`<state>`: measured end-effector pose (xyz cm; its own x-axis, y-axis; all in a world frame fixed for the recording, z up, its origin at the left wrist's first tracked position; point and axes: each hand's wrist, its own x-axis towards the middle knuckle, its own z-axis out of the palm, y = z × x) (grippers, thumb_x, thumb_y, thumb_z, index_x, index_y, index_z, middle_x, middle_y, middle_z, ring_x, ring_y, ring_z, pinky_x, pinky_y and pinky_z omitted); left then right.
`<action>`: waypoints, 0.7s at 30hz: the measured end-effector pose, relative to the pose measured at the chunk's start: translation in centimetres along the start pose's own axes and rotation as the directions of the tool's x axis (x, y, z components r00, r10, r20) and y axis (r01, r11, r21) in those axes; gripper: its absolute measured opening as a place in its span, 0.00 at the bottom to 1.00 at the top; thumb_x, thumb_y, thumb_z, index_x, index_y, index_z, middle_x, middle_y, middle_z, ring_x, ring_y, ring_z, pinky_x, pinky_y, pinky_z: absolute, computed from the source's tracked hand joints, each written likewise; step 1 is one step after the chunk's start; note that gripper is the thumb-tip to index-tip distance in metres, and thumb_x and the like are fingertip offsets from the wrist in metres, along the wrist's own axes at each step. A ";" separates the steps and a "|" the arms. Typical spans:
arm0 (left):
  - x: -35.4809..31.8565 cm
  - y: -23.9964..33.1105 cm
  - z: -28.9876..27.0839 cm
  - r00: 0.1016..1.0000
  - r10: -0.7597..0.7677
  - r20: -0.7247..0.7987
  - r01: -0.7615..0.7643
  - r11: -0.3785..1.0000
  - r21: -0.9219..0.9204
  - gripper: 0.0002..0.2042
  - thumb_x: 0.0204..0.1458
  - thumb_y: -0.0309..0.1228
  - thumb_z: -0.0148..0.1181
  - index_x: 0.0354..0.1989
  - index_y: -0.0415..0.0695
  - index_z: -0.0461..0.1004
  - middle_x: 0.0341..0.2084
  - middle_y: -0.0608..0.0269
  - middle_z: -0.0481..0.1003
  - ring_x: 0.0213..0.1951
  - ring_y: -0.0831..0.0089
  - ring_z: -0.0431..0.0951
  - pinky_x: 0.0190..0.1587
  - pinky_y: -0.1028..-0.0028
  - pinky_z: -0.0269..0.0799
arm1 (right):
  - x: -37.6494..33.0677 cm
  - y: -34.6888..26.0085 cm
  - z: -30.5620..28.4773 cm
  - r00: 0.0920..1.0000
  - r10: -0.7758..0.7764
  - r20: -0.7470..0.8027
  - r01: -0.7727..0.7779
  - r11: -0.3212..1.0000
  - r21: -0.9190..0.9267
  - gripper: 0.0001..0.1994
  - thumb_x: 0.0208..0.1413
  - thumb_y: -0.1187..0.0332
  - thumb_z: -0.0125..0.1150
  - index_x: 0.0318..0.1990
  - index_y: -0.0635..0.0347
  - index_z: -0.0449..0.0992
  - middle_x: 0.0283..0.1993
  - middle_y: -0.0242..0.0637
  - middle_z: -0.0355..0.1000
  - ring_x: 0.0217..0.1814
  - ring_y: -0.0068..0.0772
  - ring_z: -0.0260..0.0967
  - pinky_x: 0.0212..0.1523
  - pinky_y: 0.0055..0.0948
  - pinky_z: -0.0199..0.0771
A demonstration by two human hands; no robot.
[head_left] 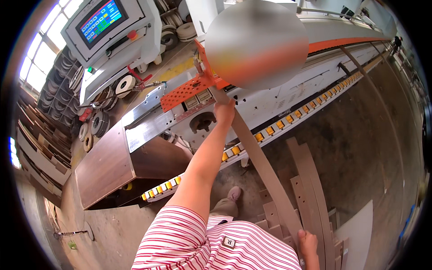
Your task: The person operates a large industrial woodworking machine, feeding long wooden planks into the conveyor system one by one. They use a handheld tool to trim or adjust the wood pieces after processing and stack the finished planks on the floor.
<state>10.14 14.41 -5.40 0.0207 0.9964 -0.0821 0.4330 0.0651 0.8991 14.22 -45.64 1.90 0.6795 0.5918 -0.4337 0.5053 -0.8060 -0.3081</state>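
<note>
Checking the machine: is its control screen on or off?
On: the screen glows with coloured buttons.

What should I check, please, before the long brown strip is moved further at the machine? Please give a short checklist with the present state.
1. Left hand grips the strip's upper end: ok.
2. Right hand holds the long brown strip at its lower end: ok.
3. Strip straight between the hands: ok.
4. Strip lies over the yellow-padded conveyor: ok.
5. Infeed free beyond the left hand: cannot tell, hidden.
6. Floor underfoot: not ok, loose brown boards beside the shoe.
</note>
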 end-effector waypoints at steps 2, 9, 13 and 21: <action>0.4 1.5 2.7 0.990 0.108 0.089 -0.113 0.992 0.056 0.26 0.45 0.45 0.60 0.40 0.30 0.74 0.37 0.37 0.76 0.45 0.42 0.76 0.49 0.55 0.70 | 1.2 0.8 -1.1 0.999 0.033 -0.011 -0.033 0.999 0.004 0.33 0.62 0.40 0.42 0.32 0.68 0.78 0.29 0.63 0.72 0.36 0.69 0.71 0.38 0.58 0.69; 12.3 -4.7 6.6 0.358 0.835 0.419 -0.905 0.200 0.376 0.16 0.55 0.34 0.52 0.50 0.45 0.70 0.39 0.53 0.75 0.38 0.58 0.77 0.38 0.58 0.74 | 7.2 0.7 -6.0 0.986 0.159 -0.044 -0.156 0.986 0.056 0.32 0.63 0.39 0.39 0.32 0.61 0.78 0.31 0.49 0.76 0.40 0.54 0.75 0.43 0.50 0.73; 1.2 -0.2 10.5 0.692 0.687 0.222 -0.708 0.706 0.024 0.17 0.59 0.39 0.54 0.48 0.38 0.70 0.35 0.52 0.75 0.33 0.61 0.75 0.34 0.62 0.71 | 6.2 4.8 -4.9 0.953 0.179 -0.244 -0.133 0.972 0.194 0.30 0.64 0.41 0.40 0.40 0.62 0.75 0.38 0.51 0.76 0.44 0.56 0.74 0.43 0.53 0.73; -18.3 -4.4 -2.0 0.511 0.688 0.516 -0.732 0.663 -0.158 0.14 0.62 0.31 0.53 0.53 0.37 0.64 0.33 0.57 0.69 0.32 0.65 0.68 0.36 0.67 0.67 | 3.1 5.1 0.8 0.600 0.058 -0.798 -0.019 0.998 0.059 0.24 0.58 0.57 0.58 0.54 0.65 0.66 0.62 0.47 0.60 0.67 0.48 0.53 0.67 0.45 0.53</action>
<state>6.05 -3.97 -6.96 0.7729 0.5263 0.3544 0.1295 -0.6776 0.7240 18.45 -47.92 -1.62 0.8617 0.3159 0.3972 0.4602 -0.8162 -0.3492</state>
